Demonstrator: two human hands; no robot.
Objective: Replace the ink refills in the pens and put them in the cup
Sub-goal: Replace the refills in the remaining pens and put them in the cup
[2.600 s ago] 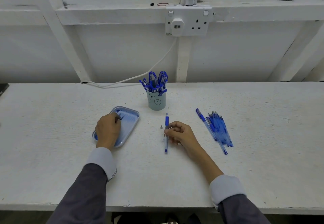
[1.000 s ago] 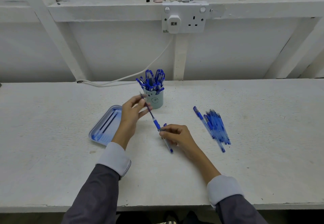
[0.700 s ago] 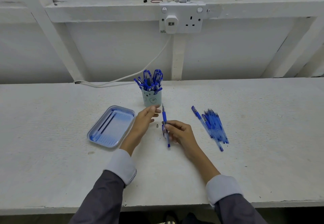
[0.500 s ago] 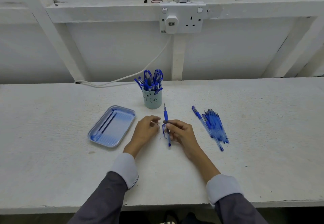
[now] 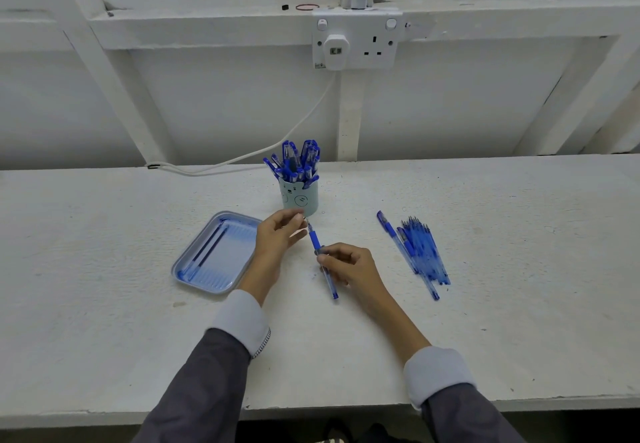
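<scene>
Two hands share one pen (image 5: pixel 314 240) — our right hand (image 5: pixel 349 264) pinches its barrel, our left hand (image 5: pixel 277 236) pinches its tip end, just before the cup (image 5: pixel 299 200) of pens. Left of us a tray (image 5: pixel 232 264) holds two refills (image 5: pixel 211 252); loose pens (image 5: pixel 420 252) lie right.

The place is looking like a bare workshop or work station rather than a home. A rough white-painted bench (image 5: pixel 104 338) is stretching across the whole view, backing onto a white boarded wall (image 5: pixel 225 103) with slanting braces (image 5: pixel 114 71). A double socket (image 5: pixel 356 40) is sitting on the wall's rail, and a plug (image 5: pixel 335 48) is feeding a cable (image 5: pixel 304 120) down to the bench's far edge. A cup (image 5: pixel 299 200) of pens, a tray (image 5: pixel 183 278) and a heap of pens (image 5: pixel 420 252) are lying in sorted groups.
</scene>
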